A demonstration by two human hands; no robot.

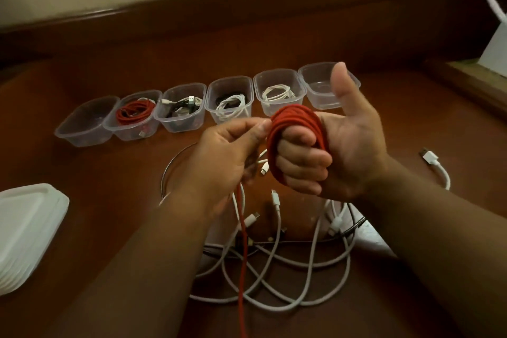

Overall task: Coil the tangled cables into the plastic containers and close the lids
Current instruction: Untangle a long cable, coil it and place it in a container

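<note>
Above the cable pile (274, 269), the right hand (337, 151) carries the red cable (296, 121) wound round its curled fingers; the left hand (230, 151) pinches the strand. Slack tension could let loops slip off.

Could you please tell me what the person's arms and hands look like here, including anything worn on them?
Both forearms are bare right to the bottom edge of the picture: no sleeves or gloves show. The left hand and the right hand carry no ring, watch or bracelet on the parts visible. No markings or bandages can be seen.
</note>
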